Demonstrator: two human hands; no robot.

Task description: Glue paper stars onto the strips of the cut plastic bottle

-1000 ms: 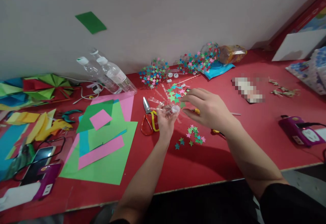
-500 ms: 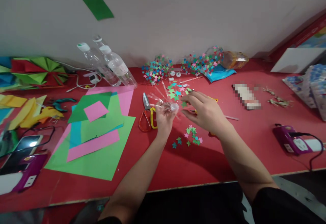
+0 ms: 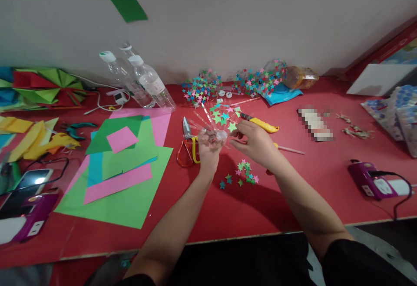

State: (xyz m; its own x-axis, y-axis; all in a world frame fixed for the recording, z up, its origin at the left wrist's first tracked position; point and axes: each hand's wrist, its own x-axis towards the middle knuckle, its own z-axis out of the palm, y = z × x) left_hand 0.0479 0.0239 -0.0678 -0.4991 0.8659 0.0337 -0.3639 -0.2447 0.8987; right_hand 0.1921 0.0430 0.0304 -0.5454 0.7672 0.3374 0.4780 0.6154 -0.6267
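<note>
My left hand (image 3: 208, 145) is closed around the neck end of a cut clear plastic bottle (image 3: 222, 135), whose narrow strips fan out away from me. Green, blue and pink paper stars (image 3: 224, 116) show among the strips on the far side. My right hand (image 3: 256, 140) is beside it with fingers bent together, and a light green star (image 3: 232, 126) shows at the fingertips. What those fingers hold is too small to make out. Scissors (image 3: 187, 140) with red and yellow handles lie left of my left hand. Loose paper stars (image 3: 246, 172) lie nearer me on the red table.
Coloured paper sheets (image 3: 127, 169) and clear bottles (image 3: 153, 84) are to the left. Star-covered clear pieces (image 3: 202, 88) stand by the wall. A yellow utility knife (image 3: 265, 125) lies behind my right hand, and a purple power adapter (image 3: 368, 179) is at right.
My right hand has shifted slightly left and nearer me, its fingers closer together; a light green star now shows at its fingertips. The cut bottle has turned or tilted a little in my left hand.
</note>
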